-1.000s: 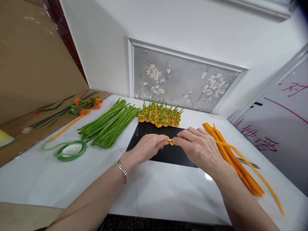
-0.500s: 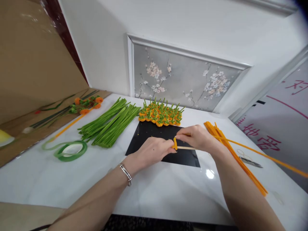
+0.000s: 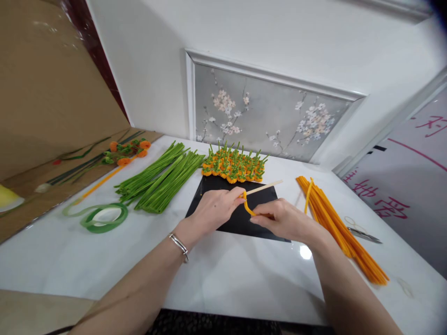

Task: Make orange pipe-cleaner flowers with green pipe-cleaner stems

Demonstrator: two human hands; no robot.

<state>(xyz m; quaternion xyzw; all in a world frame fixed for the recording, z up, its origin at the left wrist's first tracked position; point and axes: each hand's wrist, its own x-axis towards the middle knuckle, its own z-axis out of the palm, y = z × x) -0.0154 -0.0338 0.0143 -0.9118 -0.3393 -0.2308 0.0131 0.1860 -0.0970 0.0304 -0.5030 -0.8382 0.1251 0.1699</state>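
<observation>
Over a black sheet (image 3: 240,225), my left hand (image 3: 218,209) is closed on a thin wooden stick (image 3: 265,187) that points up and to the right. An orange pipe cleaner (image 3: 247,204) bends round the stick at my left fingertips. My right hand (image 3: 284,217) pinches the same pipe cleaner just below and to the right of the stick. Part of its length is hidden behind my right hand. Small orange flowers with green stems (image 3: 233,165) are packed together at the back of the sheet.
Green pipe cleaners (image 3: 167,179) lie at the left beside a roll of green tape (image 3: 118,221). To the right are an orange pipe cleaner bundle (image 3: 342,232) and scissors (image 3: 365,235). Finished orange flowers (image 3: 129,151) lie on cardboard at the back left.
My right hand has moved down, drawing the pipe cleaner below the stick. The stick now tilts upward to the right, and my left hand has shifted slightly left and up.
</observation>
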